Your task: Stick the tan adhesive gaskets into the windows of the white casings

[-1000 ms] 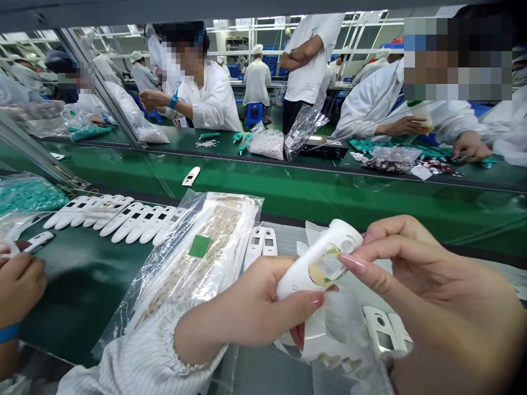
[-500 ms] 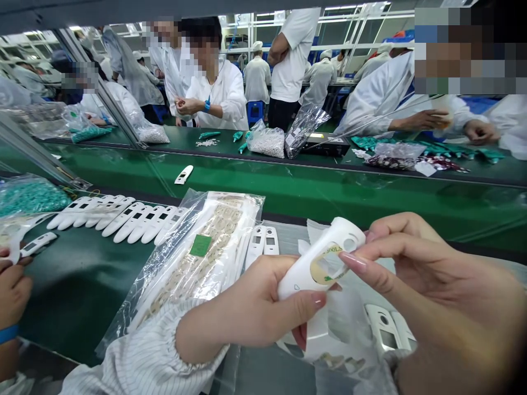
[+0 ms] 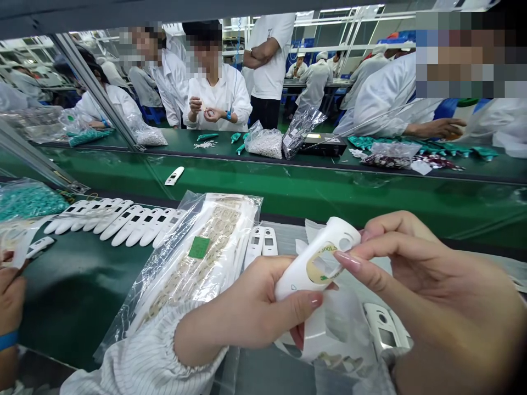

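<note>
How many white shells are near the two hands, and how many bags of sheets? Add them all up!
Held shell, in left hand and right hand: 1
Bag of sheets: 1
Shells beside the bag: 2
Shells at lower right: 2
Total: 6

My left hand (image 3: 247, 314) comes out of sleeve (image 3: 140, 354) of white smock, fine grey pinstripes through fabric. Cuff (image 3: 201, 340) gathered on elastic, ruched and puffy at wrist. Thumbnail (image 3: 316, 299) long, tapered, glossy pale pink polish. My right hand (image 3: 447, 291) matches: index fingernail (image 3: 348, 261) long, almond-shaped, same polish. Both hands bare, ungloved.
</note>
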`<state>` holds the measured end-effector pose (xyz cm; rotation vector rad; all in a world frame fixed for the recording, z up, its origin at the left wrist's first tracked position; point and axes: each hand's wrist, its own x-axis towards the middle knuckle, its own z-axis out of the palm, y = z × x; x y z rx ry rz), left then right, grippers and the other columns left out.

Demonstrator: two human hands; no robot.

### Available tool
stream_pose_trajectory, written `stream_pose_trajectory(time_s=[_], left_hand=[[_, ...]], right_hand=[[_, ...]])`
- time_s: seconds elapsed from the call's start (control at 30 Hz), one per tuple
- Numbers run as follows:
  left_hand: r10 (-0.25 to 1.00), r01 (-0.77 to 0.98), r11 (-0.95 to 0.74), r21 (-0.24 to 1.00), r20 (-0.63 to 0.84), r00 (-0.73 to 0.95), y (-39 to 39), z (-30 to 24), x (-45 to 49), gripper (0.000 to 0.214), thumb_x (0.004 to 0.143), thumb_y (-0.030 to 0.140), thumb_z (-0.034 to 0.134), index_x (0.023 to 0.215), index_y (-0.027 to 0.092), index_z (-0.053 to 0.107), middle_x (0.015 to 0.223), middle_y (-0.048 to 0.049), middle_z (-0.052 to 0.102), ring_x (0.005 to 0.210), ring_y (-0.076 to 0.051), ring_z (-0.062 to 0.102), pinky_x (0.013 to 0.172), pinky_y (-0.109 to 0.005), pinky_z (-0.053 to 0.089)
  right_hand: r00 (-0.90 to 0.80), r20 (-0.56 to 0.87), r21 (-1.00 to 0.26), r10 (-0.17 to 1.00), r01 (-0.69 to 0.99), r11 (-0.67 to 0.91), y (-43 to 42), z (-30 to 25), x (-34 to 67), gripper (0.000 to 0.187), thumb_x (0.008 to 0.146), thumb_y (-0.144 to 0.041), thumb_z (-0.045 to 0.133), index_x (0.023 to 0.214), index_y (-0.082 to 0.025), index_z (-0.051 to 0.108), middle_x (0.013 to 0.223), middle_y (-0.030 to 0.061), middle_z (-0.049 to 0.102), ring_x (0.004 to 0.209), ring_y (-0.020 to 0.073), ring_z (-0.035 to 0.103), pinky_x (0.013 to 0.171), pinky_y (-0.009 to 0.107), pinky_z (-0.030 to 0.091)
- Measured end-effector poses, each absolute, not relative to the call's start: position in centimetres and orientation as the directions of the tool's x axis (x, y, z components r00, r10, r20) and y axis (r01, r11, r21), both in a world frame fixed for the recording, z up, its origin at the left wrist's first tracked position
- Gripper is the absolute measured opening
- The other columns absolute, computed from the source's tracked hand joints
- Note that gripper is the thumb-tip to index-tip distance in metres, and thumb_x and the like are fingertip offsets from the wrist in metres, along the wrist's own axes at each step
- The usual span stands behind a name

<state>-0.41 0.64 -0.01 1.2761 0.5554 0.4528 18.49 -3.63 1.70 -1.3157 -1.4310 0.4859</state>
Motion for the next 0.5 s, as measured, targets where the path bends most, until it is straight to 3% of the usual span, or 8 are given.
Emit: stream_pose_trajectory(time_s=[0.5], left_hand=[[0.618,-0.020,0.230,0.973,-0.131,0.776,0.63,-0.31,-0.39,0.030,0.090,0.042,0.058,0.091,0.012,0.061,0.067,-0.0030,0.060,0.054,-0.010,0.057,0.049,-0.017,0.045]], right_hand=[[0.183,0.461,-0.807,0.869,0.494,0.324,-3.47,1.71,18.45,0.007,0.079,-0.032,0.074,0.075,-0.031,0.068,0.086,-0.0005,0.054,0.087,0.0165,0.053,0.072,0.030,0.041]])
